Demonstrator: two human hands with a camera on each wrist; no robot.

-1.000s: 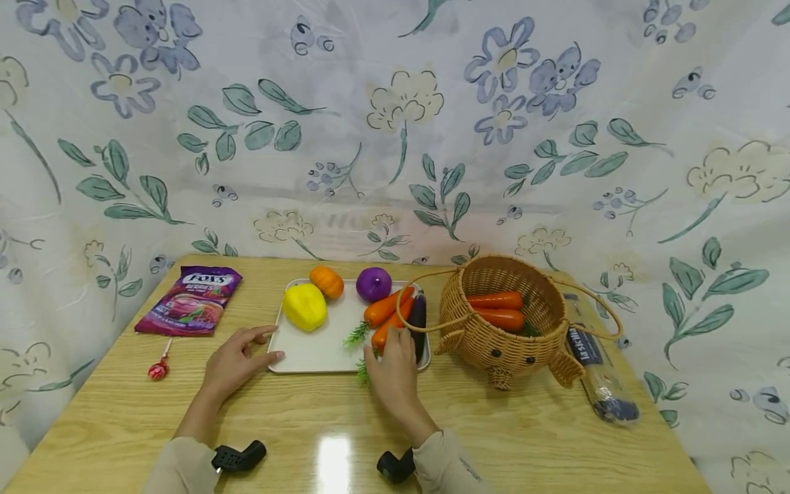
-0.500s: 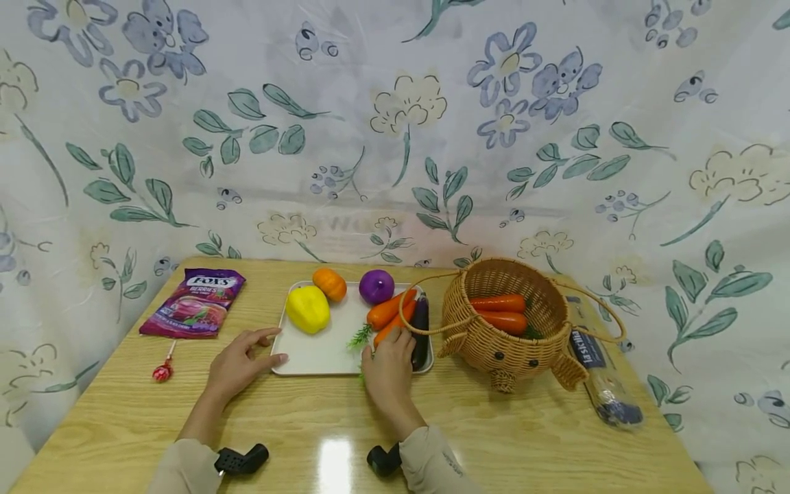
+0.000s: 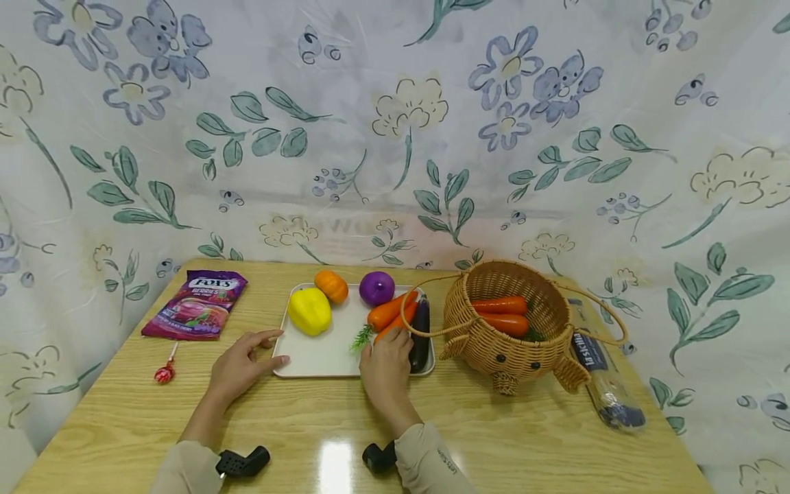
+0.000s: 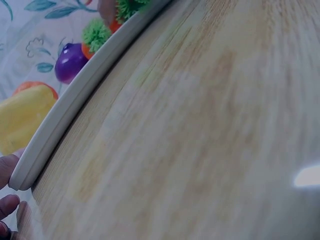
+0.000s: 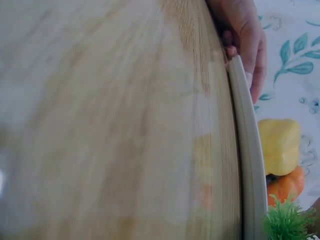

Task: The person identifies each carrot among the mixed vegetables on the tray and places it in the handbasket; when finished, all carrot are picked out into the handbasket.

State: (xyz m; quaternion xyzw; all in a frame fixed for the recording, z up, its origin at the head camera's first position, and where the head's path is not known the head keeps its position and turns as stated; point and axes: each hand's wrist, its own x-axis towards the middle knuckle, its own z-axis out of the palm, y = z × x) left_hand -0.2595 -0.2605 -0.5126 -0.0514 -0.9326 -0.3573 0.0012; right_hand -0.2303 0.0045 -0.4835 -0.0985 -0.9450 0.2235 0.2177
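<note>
A white tray [image 3: 321,357] holds a yellow bell pepper [image 3: 310,311], a small orange pumpkin [image 3: 331,287], a purple onion [image 3: 377,288], two carrots and an eggplant [image 3: 421,333]. At the tray's front left corner, my left hand [image 3: 243,363] grips the rim, thumb over the edge and fingers outside, as the right wrist view also shows. My right hand [image 3: 385,370] holds the nearer carrot [image 3: 395,324] with curled fingers, covering its lower part and leafy end. The other carrot [image 3: 385,312] lies just behind, its green leaves [image 3: 361,337] spread on the tray.
A wicker basket [image 3: 469,343] with an animal face and two carrots inside stands right of the tray; its left handle loops over the tray. Beyond it lies a clear packet [image 3: 607,391]. A purple candy bag [image 3: 196,305] and a red lollipop [image 3: 164,372] lie left.
My right hand has shifted slightly left over the nearer carrot, and its green leaf tuft at the tray's front is now hidden. My left hand stays at the tray corner.
</note>
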